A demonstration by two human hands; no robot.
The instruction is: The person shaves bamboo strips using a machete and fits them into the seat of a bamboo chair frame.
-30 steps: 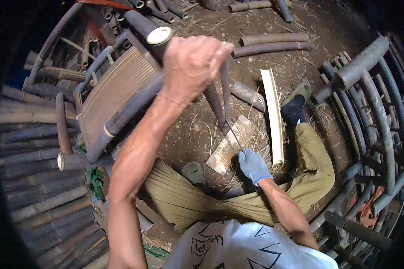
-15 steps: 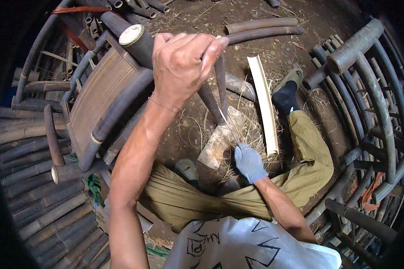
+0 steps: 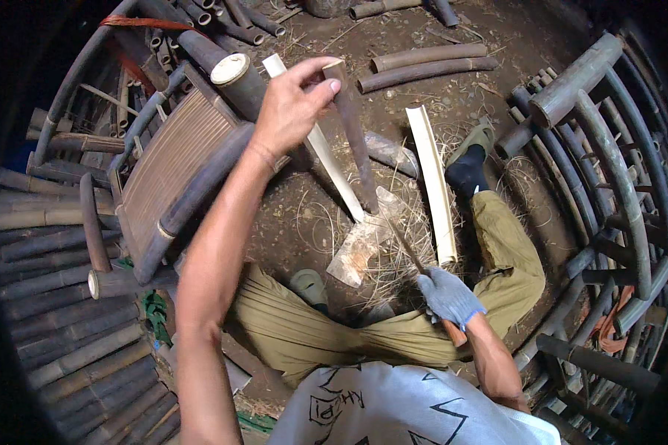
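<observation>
My bare left hand (image 3: pixel 293 111) pinches the top of a dark split bamboo piece (image 3: pixel 355 141), which stands tilted with its lower end on a worn wooden block (image 3: pixel 351 256). A second split piece (image 3: pixel 332 170), pale inner face showing, leans behind that hand and also meets the block; whether the fingers touch it I cannot tell. In my gloved right hand (image 3: pixel 453 295) is a long-bladed knife (image 3: pixel 406 245), its wooden handle end (image 3: pixel 454 333) showing below the glove. The blade points up and left, its tip close to the bamboo's foot.
A pale bamboo half (image 3: pixel 432 182) lies between the block and my foot (image 3: pixel 469 167). Thin shavings (image 3: pixel 401 271) litter the dirt floor. Bamboo chair frames stand left (image 3: pixel 174 163) and right (image 3: pixel 631 178). Two curved bamboo pieces (image 3: pixel 430 63) lie ahead.
The bamboo on the block now shows as two separated pieces, one with its pale inside exposed. My right hand has moved down and right with the knife; my left fist has loosened into a pinch.
</observation>
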